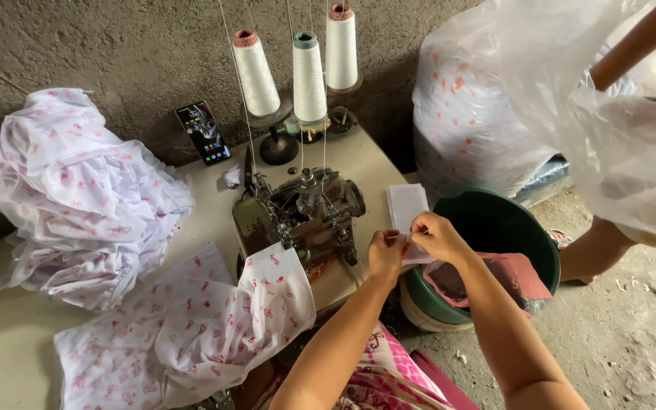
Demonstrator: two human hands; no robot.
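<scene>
My left hand point(385, 254) and my right hand point(436, 235) meet at the right edge of the sewing table point(17, 334), both pinching a small stack of white fabric strips point(406, 209). The strips lie partly on the table edge and partly over the green basin point(495, 228). A worn grey overlock sewing machine point(301, 212) stands just left of my hands. White cloth with red print point(206, 323) is draped from the machine's front toward me.
Three white thread cones point(309, 76) stand behind the machine, beside a phone point(203, 133) leaning on the wall. A heap of printed cloth point(77, 197) fills the table's left. Another person at right holds a clear plastic bag point(616, 129); a stuffed sack point(465, 114) stands behind.
</scene>
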